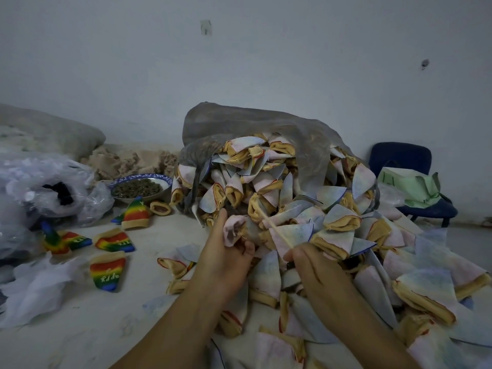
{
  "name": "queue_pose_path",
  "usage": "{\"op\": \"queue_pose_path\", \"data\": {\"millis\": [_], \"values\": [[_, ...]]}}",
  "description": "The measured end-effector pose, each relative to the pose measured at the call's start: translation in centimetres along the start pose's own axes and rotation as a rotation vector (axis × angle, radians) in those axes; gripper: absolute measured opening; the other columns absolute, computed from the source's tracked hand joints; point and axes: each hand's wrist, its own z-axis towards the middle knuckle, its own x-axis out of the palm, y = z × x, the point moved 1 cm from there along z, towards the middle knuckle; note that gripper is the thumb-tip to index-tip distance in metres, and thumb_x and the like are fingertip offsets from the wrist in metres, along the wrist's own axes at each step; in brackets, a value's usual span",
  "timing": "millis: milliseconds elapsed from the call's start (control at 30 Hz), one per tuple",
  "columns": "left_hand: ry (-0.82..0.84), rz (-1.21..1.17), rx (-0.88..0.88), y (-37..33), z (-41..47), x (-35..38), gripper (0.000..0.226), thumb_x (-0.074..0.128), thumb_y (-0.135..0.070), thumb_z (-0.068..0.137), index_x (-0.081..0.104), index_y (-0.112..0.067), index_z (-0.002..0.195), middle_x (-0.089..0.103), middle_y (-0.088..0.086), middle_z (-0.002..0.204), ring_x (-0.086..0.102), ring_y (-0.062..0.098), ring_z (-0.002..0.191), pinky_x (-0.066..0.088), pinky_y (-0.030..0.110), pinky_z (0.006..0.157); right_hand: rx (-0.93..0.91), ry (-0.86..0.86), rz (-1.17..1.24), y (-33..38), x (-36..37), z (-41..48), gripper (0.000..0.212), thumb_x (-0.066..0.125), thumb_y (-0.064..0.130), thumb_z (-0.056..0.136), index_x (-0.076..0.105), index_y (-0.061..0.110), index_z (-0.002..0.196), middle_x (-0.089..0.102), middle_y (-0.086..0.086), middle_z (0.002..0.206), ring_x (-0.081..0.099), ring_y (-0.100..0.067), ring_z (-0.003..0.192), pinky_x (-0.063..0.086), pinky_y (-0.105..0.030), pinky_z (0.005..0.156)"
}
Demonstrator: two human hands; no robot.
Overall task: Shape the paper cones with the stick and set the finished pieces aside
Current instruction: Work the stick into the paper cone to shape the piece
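My left hand (226,258) grips a pale cone (234,231), inside-out, with its open mouth facing me. My right hand (310,265) pinches a thin light stick (277,231) that slants up and left over the heap, its tip near the cones behind. A big heap of unshaped pale cones (287,193) with tan rims spills out of a grey sack (239,121) toward me. Several finished rainbow cones (107,271) lie on the floor to the left.
A blue-rimmed bowl (159,178) of dark bits stands at the left of the sack. Clear plastic bags (40,190) and white sheets pile up at far left. A blue chair (399,158) with a green bag (410,186) stands at the right by the wall.
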Motion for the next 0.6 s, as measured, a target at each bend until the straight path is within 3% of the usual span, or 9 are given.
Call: {"op": "queue_pose_path", "data": {"millis": [100, 233, 333, 433, 500, 600], "values": [[-0.034, -0.155, -0.003, -0.5, 0.1, -0.2, 0.048, 0.048, -0.043, 0.100, 0.048, -0.019, 0.140, 0.060, 0.005, 0.087, 0.057, 0.014, 0.079, 0.047, 0.026, 0.077, -0.117, 0.090, -0.281, 0.4, -0.1, -0.1, 0.049, 0.013, 0.058, 0.089, 0.054, 0.030, 0.090, 0.054, 0.002, 0.073, 0.050, -0.012, 0.064, 0.043, -0.032, 0.057], [-0.043, -0.237, -0.023, -0.9, 0.0, -0.1, 0.055, 0.049, -0.045, 0.099, 0.053, -0.002, 0.132, 0.068, 0.015, 0.102, 0.069, 0.023, 0.093, 0.057, 0.032, 0.079, -0.104, 0.097, -0.412, 0.4, 0.2, -0.1, 0.046, 0.018, 0.054, 0.092, 0.057, 0.030, 0.101, 0.060, 0.005, 0.089, 0.055, -0.012, 0.075, 0.047, -0.033, 0.067], [0.004, -0.173, -0.006, -0.7, -0.1, -0.3, 0.039, 0.057, -0.037, 0.094, 0.062, -0.001, 0.110, 0.072, 0.012, 0.085, 0.074, 0.023, 0.082, 0.057, 0.035, 0.079, -0.111, 0.072, -0.479, 0.4, 0.4, -0.1, 0.054, 0.010, 0.055, 0.088, 0.057, 0.032, 0.102, 0.061, 0.006, 0.093, 0.056, -0.011, 0.078, 0.047, -0.031, 0.067], [0.036, -0.102, 0.029, -0.4, -0.2, -0.1, 0.020, 0.067, -0.025, 0.080, 0.063, -0.005, 0.084, 0.065, 0.008, 0.076, 0.074, 0.022, 0.081, 0.056, 0.038, 0.084, -0.109, 0.066, -0.509, 0.3, 0.8, -0.1, 0.046, 0.016, 0.051, 0.094, 0.057, 0.032, 0.102, 0.061, 0.006, 0.093, 0.056, -0.011, 0.078, 0.047, -0.030, 0.067], [0.027, -0.077, 0.057, -0.2, -0.2, 0.1, 0.023, 0.068, -0.021, 0.074, 0.058, -0.004, 0.085, 0.062, 0.010, 0.077, 0.074, 0.021, 0.079, 0.060, 0.037, 0.082, -0.101, 0.085, -0.469, 0.2, 1.2, -0.2, 0.036, 0.026, 0.043, 0.099, 0.058, 0.027, 0.105, 0.062, 0.005, 0.096, 0.057, -0.014, 0.080, 0.047, -0.032, 0.071], [0.022, -0.064, 0.089, 0.0, -0.1, 0.1, 0.028, 0.069, -0.022, 0.073, 0.056, -0.004, 0.090, 0.062, 0.011, 0.079, 0.073, 0.019, 0.077, 0.061, 0.035, 0.080, -0.132, 0.126, -0.551, 0.1, 1.7, -0.2, 0.029, 0.026, 0.034, 0.102, 0.052, 0.027, 0.112, 0.060, 0.006, 0.105, 0.057, -0.013, 0.088, 0.044, -0.027, 0.077]]}}
